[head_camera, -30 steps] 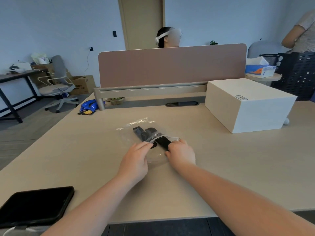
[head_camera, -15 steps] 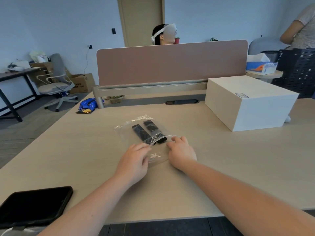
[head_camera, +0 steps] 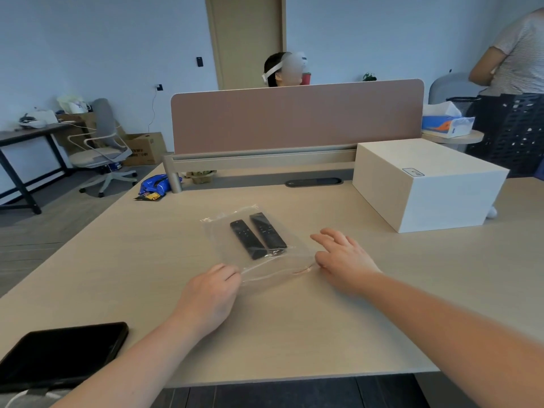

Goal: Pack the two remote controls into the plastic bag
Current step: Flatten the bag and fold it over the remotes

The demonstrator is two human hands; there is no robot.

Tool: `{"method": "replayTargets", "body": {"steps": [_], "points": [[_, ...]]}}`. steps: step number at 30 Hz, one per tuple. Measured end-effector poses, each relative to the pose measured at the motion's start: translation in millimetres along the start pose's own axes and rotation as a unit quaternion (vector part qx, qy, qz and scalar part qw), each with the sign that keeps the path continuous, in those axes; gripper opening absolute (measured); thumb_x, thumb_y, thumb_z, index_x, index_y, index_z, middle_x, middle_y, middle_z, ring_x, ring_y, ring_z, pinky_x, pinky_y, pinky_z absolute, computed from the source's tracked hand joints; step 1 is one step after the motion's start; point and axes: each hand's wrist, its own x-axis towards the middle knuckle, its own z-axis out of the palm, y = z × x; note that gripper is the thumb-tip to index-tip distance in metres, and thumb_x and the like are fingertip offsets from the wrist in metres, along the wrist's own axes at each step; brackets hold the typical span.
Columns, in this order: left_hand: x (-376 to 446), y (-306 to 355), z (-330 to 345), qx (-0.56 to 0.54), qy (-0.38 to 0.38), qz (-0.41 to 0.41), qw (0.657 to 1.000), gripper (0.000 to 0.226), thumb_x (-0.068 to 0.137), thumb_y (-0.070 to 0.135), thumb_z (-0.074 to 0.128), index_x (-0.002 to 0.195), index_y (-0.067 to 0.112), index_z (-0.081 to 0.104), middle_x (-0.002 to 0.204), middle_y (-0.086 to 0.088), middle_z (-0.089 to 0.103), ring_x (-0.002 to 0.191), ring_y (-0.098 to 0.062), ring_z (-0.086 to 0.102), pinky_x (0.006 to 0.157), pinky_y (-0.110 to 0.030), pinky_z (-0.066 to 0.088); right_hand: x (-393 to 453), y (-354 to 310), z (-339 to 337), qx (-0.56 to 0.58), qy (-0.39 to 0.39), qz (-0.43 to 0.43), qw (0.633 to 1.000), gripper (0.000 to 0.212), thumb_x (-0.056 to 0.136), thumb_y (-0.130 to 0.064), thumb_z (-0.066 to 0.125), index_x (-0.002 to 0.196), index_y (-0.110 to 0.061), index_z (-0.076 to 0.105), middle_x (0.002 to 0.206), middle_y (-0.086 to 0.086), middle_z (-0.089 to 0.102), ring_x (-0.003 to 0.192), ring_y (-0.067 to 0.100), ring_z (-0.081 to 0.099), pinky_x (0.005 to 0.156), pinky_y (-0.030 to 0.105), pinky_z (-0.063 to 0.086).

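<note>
A clear plastic bag [head_camera: 219,232] lies flat on the wooden desk [head_camera: 294,334]. Inside it two black remote controls lie side by side, the left remote [head_camera: 246,238] and the right remote [head_camera: 267,230]. My left hand [head_camera: 210,295] pinches the bag's near left corner at its sealing strip. My right hand [head_camera: 343,259] rests with fingers spread at the bag's near right corner, thumb touching the strip's end.
A large white box [head_camera: 426,184] stands on the desk at the right. A black tablet [head_camera: 61,353] lies at the near left edge. A pink divider [head_camera: 294,116] closes the desk's far side, with blue snack packets [head_camera: 154,185] beside its post. Two people are behind.
My hands have drawn apart along the bag's near edge, the right one sliding right and opening. Both remotes now lie fully uncovered inside the flattened bag.
</note>
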Motion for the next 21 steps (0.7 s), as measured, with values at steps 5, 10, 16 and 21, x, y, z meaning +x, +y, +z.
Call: {"method": "replayTargets", "body": {"steps": [5, 10, 16, 21], "points": [[-5.8, -3.1, -2.2, -0.005, 0.047, 0.005, 0.999, 0.012, 0.072, 0.013, 0.051, 0.08, 0.017, 0.059, 0.081, 0.002, 0.068, 0.069, -0.02, 0.064, 0.039, -0.028, 0.049, -2.2, -8.7, -3.5, 0.081, -0.016, -0.008, 0.997, 0.06, 0.09, -0.025, 0.057, 0.143, -0.029, 0.028, 0.159, -0.004, 0.018, 0.147, 0.017, 0.007, 0.117, 0.036, 0.022], [-5.7, 4.4, -8.9, 0.008, 0.087, 0.006, 0.996, 0.021, 0.071, 0.018, 0.046, 0.091, 0.019, 0.052, 0.067, 0.0, 0.067, 0.057, -0.022, 0.063, 0.034, -0.026, 0.043, 6.4, -32.4, -4.8, 0.05, 0.002, -0.05, 0.997, 0.071, 0.091, -0.037, 0.054, 0.149, -0.031, 0.015, 0.157, -0.006, 0.024, 0.147, 0.014, 0.008, 0.118, 0.032, 0.016], [-9.2, 2.9, -9.3, 0.009, 0.137, 0.01, 0.99, 0.021, 0.08, 0.023, 0.05, 0.068, 0.017, 0.066, 0.059, 0.001, 0.063, 0.053, -0.02, 0.058, 0.036, -0.024, 0.042, 17.9, -57.1, 5.3, 0.031, 0.154, -0.132, 0.979, 0.023, 0.053, -0.025, 0.088, 0.07, -0.031, 0.073, 0.07, -0.014, 0.073, 0.091, 0.016, 0.071, 0.074, 0.025, 0.057], [-15.6, -0.5, -0.8, 0.025, 0.115, 0.023, 0.993, 0.011, 0.076, 0.02, 0.056, 0.069, 0.02, 0.065, 0.063, 0.003, 0.063, 0.055, -0.019, 0.058, 0.035, -0.025, 0.043, 19.2, -71.8, 3.7, 0.053, 0.181, -0.155, 0.97, 0.011, 0.064, -0.036, 0.073, 0.07, -0.027, 0.074, 0.071, -0.013, 0.073, 0.088, 0.014, 0.071, 0.072, 0.025, 0.058]]}}
